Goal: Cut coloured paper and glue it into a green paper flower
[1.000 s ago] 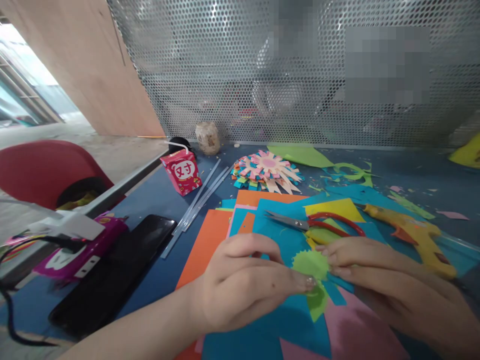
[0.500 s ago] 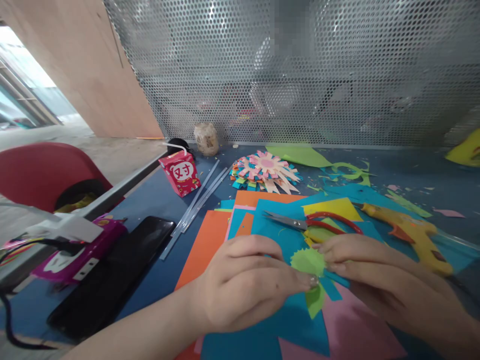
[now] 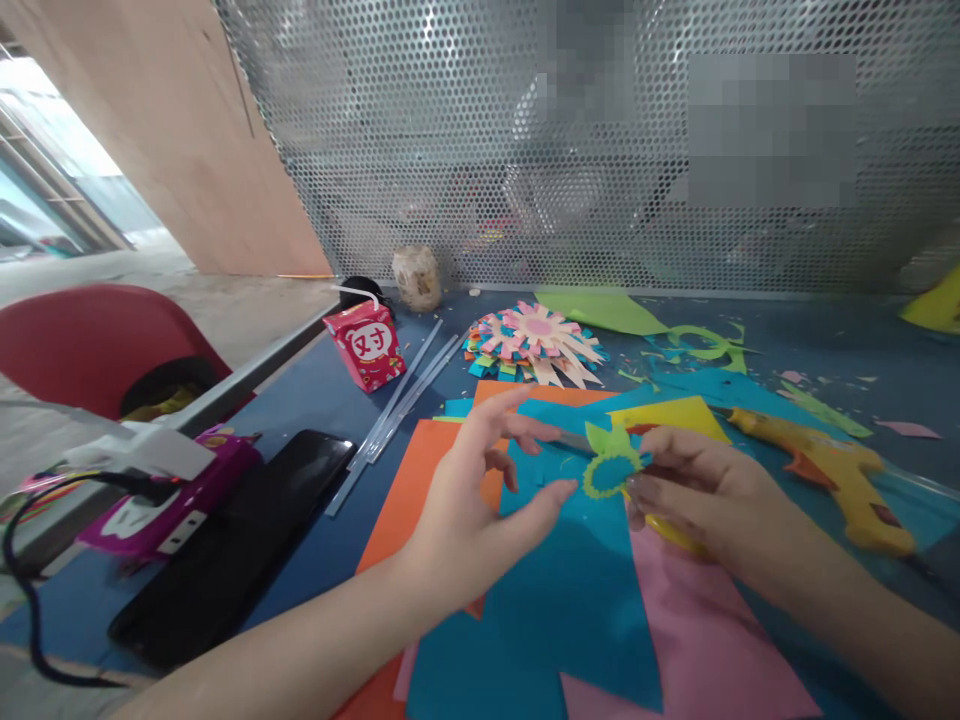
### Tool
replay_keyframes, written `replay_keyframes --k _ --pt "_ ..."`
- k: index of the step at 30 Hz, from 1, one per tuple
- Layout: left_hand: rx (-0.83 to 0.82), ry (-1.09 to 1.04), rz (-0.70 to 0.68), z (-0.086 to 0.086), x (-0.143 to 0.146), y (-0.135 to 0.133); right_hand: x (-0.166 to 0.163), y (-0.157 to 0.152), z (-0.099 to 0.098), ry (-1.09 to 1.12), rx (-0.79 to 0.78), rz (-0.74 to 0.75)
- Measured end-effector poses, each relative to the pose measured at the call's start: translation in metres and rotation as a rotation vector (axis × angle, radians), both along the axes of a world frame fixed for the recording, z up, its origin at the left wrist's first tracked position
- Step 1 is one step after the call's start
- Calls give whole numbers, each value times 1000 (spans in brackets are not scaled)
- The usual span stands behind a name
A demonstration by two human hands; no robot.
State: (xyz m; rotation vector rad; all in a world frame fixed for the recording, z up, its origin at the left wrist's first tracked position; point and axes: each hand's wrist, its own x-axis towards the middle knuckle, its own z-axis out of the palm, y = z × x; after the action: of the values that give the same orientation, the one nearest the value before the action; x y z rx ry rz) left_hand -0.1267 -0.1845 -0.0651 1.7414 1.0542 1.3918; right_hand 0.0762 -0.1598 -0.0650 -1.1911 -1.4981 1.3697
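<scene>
My right hand pinches a small paper rosette between thumb and fingers. The rosette has a blue centre, a jagged light green rim and green pointed tails standing upward. To its left, my left hand is open and empty, its thumb and fingers apart near the rim. Behind the rosette lie scissors, partly hidden by the hands. Under both hands are blue paper, orange paper and pink paper.
A yellow glue gun lies at right. Finished-looking paper rosettes are piled at the back, near glue sticks and a red drink carton. At left are a black phone and a purple power strip. Perforated metal bounds the back.
My left hand has let go of the rosette and moved left, fingers spreading. The rosette, held by my right hand, has been raised and turned, its tails now upward and blue centre showing.
</scene>
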Motion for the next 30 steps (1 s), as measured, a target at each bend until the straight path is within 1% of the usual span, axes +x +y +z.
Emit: replay_keyframes --k 1,3,5,7,9,12,16,18,22,30 --pt "-96 -45 15 2 1 1 -1 1 -1 29 -62 2" --pt "-248 -115 20 5 4 3 -3 1 -2 61 -135 15" --pt "-340 -147 4 8 6 3 -4 2 -3 64 -153 25" --pt "-386 -157 -5 8 8 2 -5 2 -4 50 -152 33" --pt "-395 -182 -9 7 10 1 -6 3 -3 45 -152 43" --pt "-364 -242 -21 3 11 1 -6 2 -2 52 -164 71" --pt "-364 -254 -5 0 11 4 -6 1 -3 43 -168 73" --pt "-386 -263 12 0 11 5 -6 1 -4 31 -165 76" --pt "-411 -274 4 3 12 5 -6 2 -4 21 -159 68" --pt "-391 -269 -11 4 12 2 -8 0 2 10 -185 58"
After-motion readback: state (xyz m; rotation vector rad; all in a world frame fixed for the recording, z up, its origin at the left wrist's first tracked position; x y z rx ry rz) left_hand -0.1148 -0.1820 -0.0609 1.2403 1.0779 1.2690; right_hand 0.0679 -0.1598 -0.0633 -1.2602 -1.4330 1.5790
